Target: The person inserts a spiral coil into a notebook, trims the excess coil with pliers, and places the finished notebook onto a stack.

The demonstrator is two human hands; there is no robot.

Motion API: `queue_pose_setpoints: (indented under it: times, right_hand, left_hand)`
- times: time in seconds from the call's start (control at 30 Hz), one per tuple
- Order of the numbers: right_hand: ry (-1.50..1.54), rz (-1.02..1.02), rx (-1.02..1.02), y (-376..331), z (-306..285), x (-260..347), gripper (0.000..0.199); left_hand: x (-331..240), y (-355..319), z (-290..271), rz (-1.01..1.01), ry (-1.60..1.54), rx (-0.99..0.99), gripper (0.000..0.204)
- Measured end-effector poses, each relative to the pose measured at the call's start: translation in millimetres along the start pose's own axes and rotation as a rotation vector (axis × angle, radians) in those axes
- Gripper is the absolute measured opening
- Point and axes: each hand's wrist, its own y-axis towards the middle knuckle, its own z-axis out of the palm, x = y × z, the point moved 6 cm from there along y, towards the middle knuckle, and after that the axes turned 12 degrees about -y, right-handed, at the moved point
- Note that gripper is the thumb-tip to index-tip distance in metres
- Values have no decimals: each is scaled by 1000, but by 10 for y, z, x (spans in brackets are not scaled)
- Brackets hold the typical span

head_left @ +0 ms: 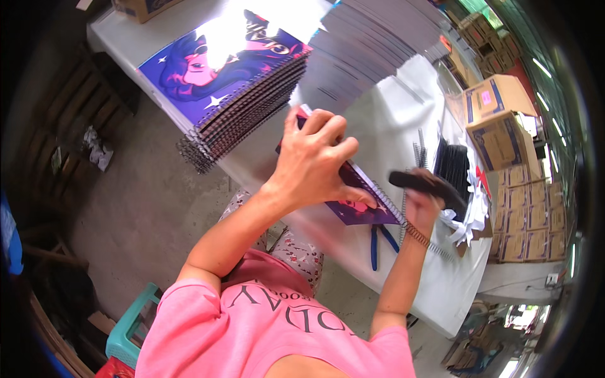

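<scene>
My left hand grips a notebook with a purple and pink cover, tilted over the table, fingers over its top and thumb near its lower end. A spiral coil runs along the notebook's right edge. Its loose end sticks out past the corner, across my right forearm. My right hand, smeared by motion, is closed around a long dark object whose kind I cannot make out. Blue-handled pliers lie on the table beneath the notebook's lower corner.
A tall stack of spiral-bound notebooks stands at the far left, beside piles of grey sheets. Black coils and white paper scraps lie at the right. An opened carton stands beyond; a green stool is lower left.
</scene>
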Motion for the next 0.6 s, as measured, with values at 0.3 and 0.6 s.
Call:
queue_pose_setpoints:
  times: [0.3,0.6]
  right_hand:
    - [-38,-86,146,147,347,190,22]
    - [-342,113,91,252,305,84,15]
  left_hand:
    - [108,-32,14,33,-227,-104,64]
    - [131,-40,-85,13,-299,-130,66]
